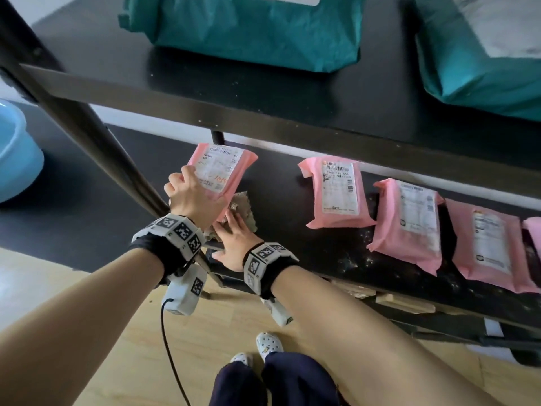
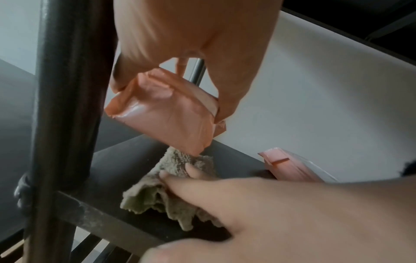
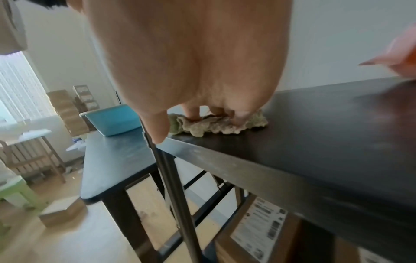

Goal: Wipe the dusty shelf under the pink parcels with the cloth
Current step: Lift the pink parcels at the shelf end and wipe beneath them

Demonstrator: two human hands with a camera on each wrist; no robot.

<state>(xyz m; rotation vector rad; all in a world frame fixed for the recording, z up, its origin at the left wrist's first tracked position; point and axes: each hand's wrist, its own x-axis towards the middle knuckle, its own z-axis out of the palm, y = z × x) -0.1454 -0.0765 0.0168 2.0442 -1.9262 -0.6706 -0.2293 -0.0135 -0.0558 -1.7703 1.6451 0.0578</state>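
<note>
On the lower black shelf (image 1: 345, 259) lies a row of pink parcels (image 1: 336, 194), with pale dust specks near its front edge. My left hand (image 1: 190, 189) grips the leftmost pink parcel (image 1: 222, 168) by its near end and holds it tilted up off the shelf; the same parcel (image 2: 166, 115) hangs above the cloth in the left wrist view. Under it lies a crumpled grey-beige cloth (image 1: 244, 208). My right hand (image 1: 232, 232) presses on the cloth (image 3: 216, 124) with straight fingers at the shelf's left front corner.
An upper black shelf (image 1: 263, 92) overhangs the parcels and carries two teal parcels (image 1: 248, 27). A black frame post (image 1: 96, 133) stands just left of my left hand. A blue basin (image 1: 14, 153) sits on a low black table to the left. Cardboard boxes (image 3: 258, 231) stand below.
</note>
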